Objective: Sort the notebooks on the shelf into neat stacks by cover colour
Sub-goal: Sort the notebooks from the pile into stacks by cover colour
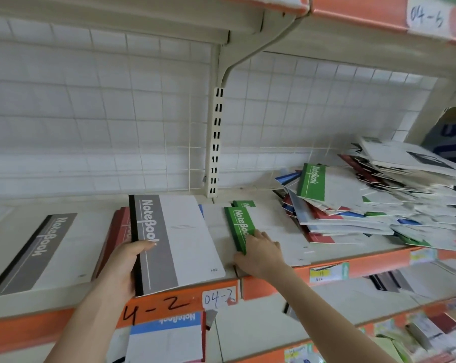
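My left hand (126,265) grips the spine edge of a grey-banded notebook (174,237), held tilted above the shelf front. Beneath it lies a red stack (119,231), and a blue-edged notebook (201,210) shows behind it. Another grey notebook (46,252) lies flat to the left. My right hand (261,254) rests on the front left corner of the green stack (241,226), fingers on its spine. A messy heap of mixed notebooks (365,203) with green, red and blue covers fills the right side of the shelf.
The shelf (274,281) has an orange front lip with handwritten labels. A bracket post (216,142) and wire grid back stand behind. An upper shelf hangs overhead. A lower shelf holds a blue notebook (169,336) and more stationery at the right.
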The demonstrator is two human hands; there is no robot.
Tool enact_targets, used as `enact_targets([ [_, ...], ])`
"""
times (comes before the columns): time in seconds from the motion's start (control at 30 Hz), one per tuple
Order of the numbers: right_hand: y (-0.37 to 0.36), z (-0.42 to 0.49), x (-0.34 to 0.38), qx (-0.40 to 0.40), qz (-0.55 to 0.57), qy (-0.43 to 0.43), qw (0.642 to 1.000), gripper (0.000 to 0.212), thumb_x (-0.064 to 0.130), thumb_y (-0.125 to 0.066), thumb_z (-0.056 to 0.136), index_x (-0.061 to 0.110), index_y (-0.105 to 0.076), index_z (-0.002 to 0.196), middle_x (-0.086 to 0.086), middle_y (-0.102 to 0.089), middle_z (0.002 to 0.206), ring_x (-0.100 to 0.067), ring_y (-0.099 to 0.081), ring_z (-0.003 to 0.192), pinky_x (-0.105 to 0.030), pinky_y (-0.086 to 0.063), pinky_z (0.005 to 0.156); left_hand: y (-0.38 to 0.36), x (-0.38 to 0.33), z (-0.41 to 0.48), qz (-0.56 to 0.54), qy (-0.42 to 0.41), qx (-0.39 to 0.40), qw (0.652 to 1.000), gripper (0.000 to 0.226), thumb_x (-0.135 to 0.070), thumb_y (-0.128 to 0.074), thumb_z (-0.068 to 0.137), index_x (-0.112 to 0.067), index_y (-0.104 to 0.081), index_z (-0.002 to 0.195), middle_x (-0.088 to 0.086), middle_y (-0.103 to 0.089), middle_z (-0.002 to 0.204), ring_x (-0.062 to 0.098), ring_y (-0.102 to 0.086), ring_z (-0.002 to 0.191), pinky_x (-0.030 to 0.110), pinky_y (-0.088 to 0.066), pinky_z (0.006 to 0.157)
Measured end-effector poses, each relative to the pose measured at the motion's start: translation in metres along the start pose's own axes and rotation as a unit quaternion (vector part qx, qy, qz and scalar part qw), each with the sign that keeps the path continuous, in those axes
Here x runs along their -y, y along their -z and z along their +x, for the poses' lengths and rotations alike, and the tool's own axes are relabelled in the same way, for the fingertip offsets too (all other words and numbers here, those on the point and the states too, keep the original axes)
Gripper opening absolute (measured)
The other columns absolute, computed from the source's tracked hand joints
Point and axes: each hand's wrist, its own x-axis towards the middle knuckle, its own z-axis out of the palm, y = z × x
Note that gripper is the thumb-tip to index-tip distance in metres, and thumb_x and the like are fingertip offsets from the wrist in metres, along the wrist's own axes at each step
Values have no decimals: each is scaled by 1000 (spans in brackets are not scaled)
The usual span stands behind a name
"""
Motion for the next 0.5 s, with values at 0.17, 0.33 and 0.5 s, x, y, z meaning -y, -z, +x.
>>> enact_targets([
  [0.17,-2,17,-18,-18,9,-3,1000,44,29,-39,90,4,-44,126,-11,-35,139,-27,-28,131,-44,-25,104,4,0,2,6,-15,-19,1000,18,0,-45,91,-8,-61,87,10,-67,60,29,-60,64,29,-44,55],
  [0.33,-1,29,-27,-12,7,12,1000,41,27,-37,91,4,-43,125,-12,-35,138,-27,-27,130,-44,-25,103,5,-2,5,12,-27,-29,999,18,6,-42,92,-1,-53,103,2,-62,44,13,-60,37,15,-39,29],
  [0.5,4,37,-28,-13,41,7,999,33,27,-35,95,5,-50,115,-12,-45,127,-28,-38,121,-42,-33,100,4,2,3,5,-23,-22,999,20,2,-47,92,-7,-56,107,13,-63,78,28,-58,70,29,-44,56],
])
